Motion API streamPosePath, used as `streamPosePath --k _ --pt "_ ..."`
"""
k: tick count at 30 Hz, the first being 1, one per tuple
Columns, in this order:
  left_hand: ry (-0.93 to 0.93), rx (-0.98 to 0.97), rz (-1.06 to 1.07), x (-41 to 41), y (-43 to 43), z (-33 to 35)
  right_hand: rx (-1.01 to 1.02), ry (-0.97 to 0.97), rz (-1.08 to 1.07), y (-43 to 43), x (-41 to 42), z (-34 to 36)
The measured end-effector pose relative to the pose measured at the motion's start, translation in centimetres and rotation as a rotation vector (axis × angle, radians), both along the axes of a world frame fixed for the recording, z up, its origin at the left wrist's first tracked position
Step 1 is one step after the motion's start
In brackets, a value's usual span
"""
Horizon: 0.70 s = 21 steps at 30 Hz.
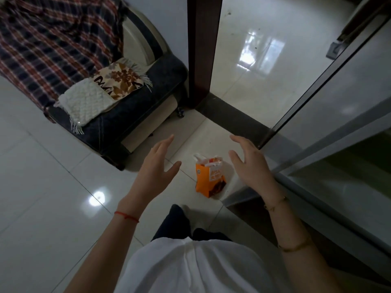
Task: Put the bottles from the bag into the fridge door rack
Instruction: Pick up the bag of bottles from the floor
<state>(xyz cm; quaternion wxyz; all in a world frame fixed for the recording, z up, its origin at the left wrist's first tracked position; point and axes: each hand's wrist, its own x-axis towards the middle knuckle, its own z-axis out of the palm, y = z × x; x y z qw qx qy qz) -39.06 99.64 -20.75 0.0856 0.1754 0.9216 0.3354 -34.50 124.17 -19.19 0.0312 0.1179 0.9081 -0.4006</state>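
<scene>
Nothing looked done yet: both grips empty and spread, left hand [157, 166] and right hand [251, 163] above the orange bag [209, 178] standing between them; fridge [338, 115] shut beside the right.

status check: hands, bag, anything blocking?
Left hand and right hand open, empty, held above the floor. Orange paper bag upright on white tiles between them, untouched. Grey fridge at right, closed. Nothing in the way.
</scene>
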Motion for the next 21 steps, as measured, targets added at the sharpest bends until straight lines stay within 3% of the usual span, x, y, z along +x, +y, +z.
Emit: streamPosePath --k 8,21 --pt "-0.104 0.004 -0.019 -9.0 1.8 -4.8 -0.081 -0.089 -0.216 1.3 -6.2 -4.5" --pt "-0.560 -0.067 0.055 -21.7 5.9 -17.3 -0.181 -0.336 -0.382 3.2 -16.7 -15.4"
